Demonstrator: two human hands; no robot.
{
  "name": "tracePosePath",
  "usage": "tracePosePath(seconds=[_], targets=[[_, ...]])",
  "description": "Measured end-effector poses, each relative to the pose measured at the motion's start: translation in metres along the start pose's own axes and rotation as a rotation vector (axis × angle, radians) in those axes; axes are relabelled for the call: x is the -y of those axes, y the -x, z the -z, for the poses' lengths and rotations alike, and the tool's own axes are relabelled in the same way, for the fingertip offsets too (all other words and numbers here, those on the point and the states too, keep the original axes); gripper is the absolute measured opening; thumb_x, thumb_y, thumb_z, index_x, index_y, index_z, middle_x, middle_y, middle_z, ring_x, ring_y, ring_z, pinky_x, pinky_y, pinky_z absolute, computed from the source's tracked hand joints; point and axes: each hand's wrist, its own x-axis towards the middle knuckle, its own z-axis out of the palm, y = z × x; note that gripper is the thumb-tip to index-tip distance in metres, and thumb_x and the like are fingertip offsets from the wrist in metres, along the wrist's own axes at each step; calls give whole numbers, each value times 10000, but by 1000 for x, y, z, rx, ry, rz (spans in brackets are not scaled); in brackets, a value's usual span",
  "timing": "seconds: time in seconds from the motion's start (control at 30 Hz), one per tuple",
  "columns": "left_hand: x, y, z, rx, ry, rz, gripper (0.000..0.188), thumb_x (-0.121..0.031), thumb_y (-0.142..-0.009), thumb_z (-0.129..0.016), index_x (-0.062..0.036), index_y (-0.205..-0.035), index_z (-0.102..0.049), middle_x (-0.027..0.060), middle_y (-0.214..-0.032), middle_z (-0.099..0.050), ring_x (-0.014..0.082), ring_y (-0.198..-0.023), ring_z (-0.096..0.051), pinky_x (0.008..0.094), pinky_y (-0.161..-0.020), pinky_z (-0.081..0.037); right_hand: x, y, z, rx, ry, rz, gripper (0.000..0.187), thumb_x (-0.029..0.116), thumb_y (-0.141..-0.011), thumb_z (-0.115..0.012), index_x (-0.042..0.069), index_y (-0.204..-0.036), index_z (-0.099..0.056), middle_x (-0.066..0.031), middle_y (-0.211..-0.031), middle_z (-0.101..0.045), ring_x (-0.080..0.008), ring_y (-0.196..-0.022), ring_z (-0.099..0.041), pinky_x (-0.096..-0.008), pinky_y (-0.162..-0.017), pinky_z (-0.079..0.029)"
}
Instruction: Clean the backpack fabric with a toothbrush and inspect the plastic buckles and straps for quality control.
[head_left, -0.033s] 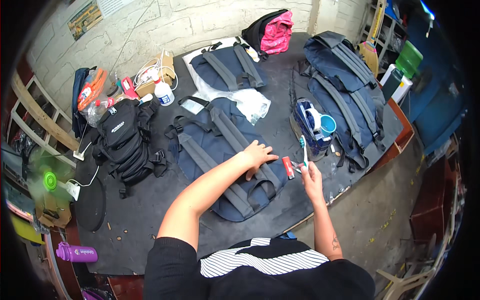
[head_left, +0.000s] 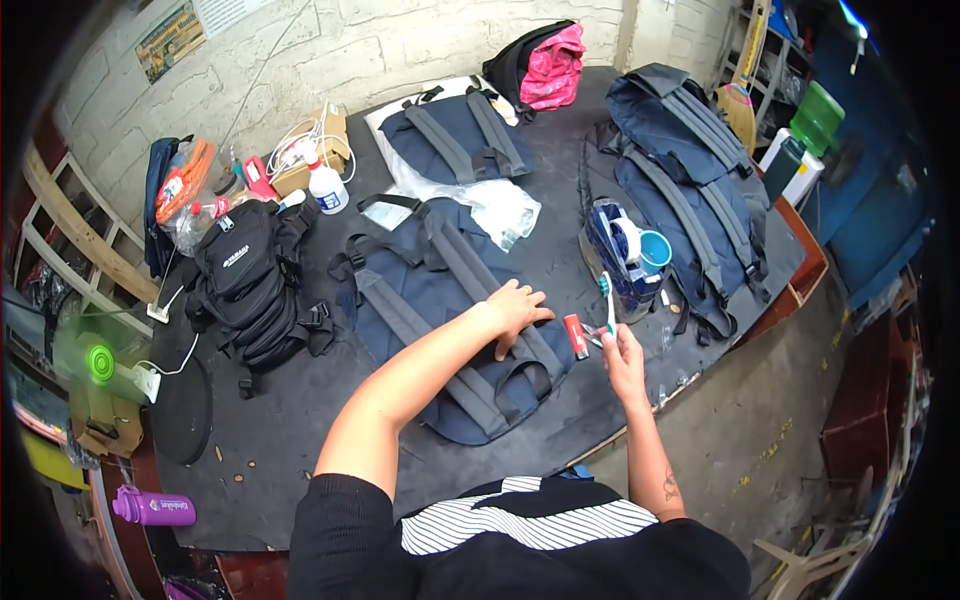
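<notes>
My left hand (head_left: pixel 515 313) lies spread on the grey strap of a navy backpack (head_left: pixel 400 300), which rests straps-up on the dark table before me. In my right hand (head_left: pixel 625 362) a toothbrush (head_left: pixel 609 307) is gripped by its handle, its blue-white bristle head pointing up and away from me. The brush is held right of the backpack, apart from it. Between the two, a small red cylinder (head_left: pixel 574 336) with a pale end lies on the table beside a thin metal object too small to make out.
A clear blue-trimmed case (head_left: pixel 630 290) holding a blue cup (head_left: pixel 655 250) stands beyond the toothbrush. More navy backpacks (head_left: pixel 690 170) lie at right and behind. A black bag (head_left: pixel 245 280), a spray bottle (head_left: pixel 327 188) and a purple bottle (head_left: pixel 160 507) are on the left.
</notes>
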Motion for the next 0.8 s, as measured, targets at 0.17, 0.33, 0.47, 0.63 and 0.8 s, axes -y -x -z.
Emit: tracePosePath(seconds=[0.17, 0.33, 0.47, 0.63, 0.8], targets=[[42, 17, 34, -493, 92, 152, 318, -242, -559, -686, -109, -848, -684, 124, -846, -651, 288, -812, -638, 392, -686, -505, -4, -5, 0, -199, -55, 176, 170, 208, -917, -546, 43, -957, -551, 44, -740, -489, -34, -659, -455, -189, -588, -368], [74, 116, 175, -1091, 266, 688, 416, -390, -594, -753, -94, -878, -685, 118, -868, -669, 277, -867, -639, 372, -769, -502, -3, -24, -14, 91, -225, 87, 557, 248, -780, -712, 62, -1230, -442, -54, -1175, -482, -135, -1011, -489, -265, -845, -410], [90, 192, 245, -1040, 443, 805, 761, -620, -542, -739, 89, -806, -655, 216, -716, -643, 267, -711, -656, 363, -670, -509, 23, -77, -54, 262, -574, 137, 953, 307, -692, -772, 29, -1406, -208, -88, -1351, -399, -202, -1227, -403, -323, -994, -348], [149, 229, 232, -1383, 924, 710, 483, -405, -763, -669, 32, -948, -584, 131, -771, -627, 201, -620, -626, 325, -491, -499, 91, -107, -84, 571, -871, 232, 802, 203, -712, -746, 6, -1356, -311, -94, -1246, -490, -181, -1141, -480, -310, -974, -371], [196, 208, 147, -1588, 1466, 440, 429, -131, -842, -630, -14, -1202, -429, 121, -896, -619, 189, -661, -605, 325, -603, -516, 103, -109, -118, 343, -621, 147, 413, 14, -734, -685, -4, -1115, -528, -26, -983, -590, -118, -881, -560, -258, -784, -451]])
